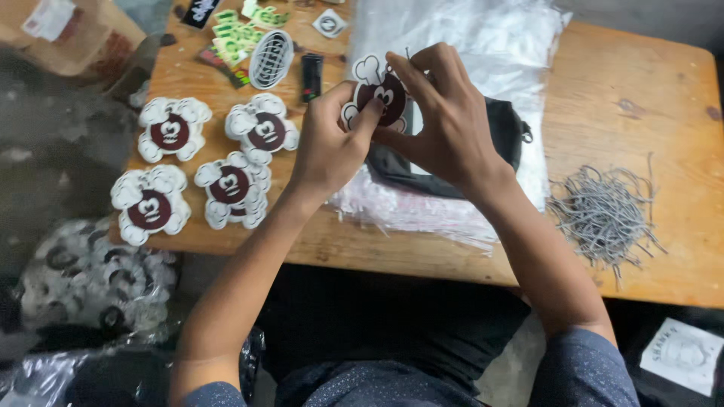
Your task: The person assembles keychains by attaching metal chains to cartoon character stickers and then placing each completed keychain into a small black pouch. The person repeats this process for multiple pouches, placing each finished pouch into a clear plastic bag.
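Above the tabletop's [422, 260] near edge, the left hand [328, 147] and right hand [449, 124] each keep a closed grip, pinching one cloud-shaped maroon-and-white tag [379, 94] between fingertips; beyond it lie clear plastic bags [452, 34]; four matching tags [204, 162] lie left.

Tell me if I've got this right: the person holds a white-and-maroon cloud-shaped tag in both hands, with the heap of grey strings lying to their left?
Not quite. In the head view the heap of grey strings lies to their right, not left. Both the left hand and right hand do hold the tag.
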